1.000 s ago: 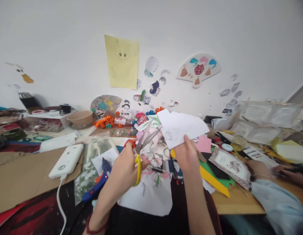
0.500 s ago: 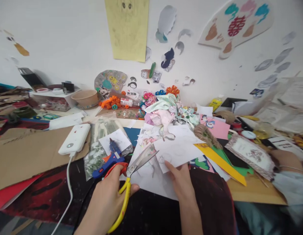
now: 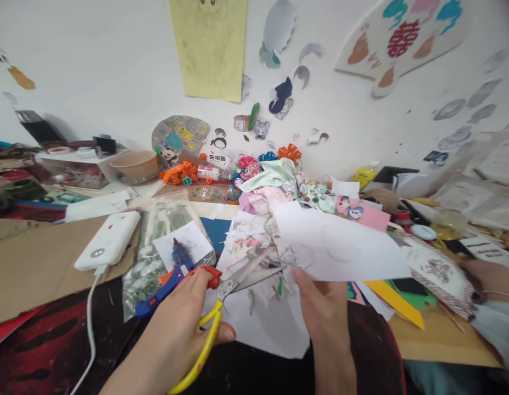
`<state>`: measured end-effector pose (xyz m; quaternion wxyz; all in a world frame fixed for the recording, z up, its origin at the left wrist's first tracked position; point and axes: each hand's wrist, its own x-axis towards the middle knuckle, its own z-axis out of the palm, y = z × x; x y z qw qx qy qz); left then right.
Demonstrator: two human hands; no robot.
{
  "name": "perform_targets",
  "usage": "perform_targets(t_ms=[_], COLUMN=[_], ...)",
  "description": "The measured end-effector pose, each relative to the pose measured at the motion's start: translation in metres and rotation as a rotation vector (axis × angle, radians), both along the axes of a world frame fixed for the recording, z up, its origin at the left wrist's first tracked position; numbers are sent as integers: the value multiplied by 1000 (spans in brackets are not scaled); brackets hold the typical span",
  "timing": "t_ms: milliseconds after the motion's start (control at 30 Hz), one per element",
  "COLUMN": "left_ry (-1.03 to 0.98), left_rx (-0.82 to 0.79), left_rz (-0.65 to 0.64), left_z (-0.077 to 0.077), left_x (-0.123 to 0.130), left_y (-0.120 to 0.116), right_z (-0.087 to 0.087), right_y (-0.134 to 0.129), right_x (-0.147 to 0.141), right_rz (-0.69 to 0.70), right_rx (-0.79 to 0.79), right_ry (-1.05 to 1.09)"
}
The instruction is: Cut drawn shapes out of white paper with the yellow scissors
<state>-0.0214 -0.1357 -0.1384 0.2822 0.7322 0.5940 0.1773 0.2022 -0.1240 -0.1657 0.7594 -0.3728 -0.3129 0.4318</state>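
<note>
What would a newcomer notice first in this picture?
In the middle foreground, the left hand works yellow-handled scissors, blades open, toward a white sheet of paper that the right hand holds up. Behind them lies a heap of colourful paper scraps, and a yellow poster hangs on the wall.

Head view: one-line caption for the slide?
Left hand works yellow-handled scissors at a white paper sheet held by the right hand over a cluttered craft table.

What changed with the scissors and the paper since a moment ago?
The right hand lifted the white paper and turned it flatter, out to the right. The scissors in the left hand came to its left edge, blades open. Both hands kept their hold. The blue glue gun, white power bank and the co-worker's hand stayed put.
</note>
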Motion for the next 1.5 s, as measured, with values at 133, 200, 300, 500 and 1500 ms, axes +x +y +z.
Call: perform_targets(t_ms=[133,200,300,500,1500], left_ry=[8,9,21,-6,-17], left_rx=[-45,-50,-64,-69,-128], left_rz=[-71,-92,-106,-114,-219], left_z=[-2,-3,-2,-3,-13], left_x=[5,9,15,20,22], left_y=[8,11,17,24,15], right_z=[-14,-21,-28,-30,-25], right_y=[-1,-1,-1,-5,-13], right_x=[0,2,5,9,4], right_rz=[-25,-21,-23,75,179], right_rx=[-38,-69,-103,-197,-311], right_ry=[37,66,89,37,-75])
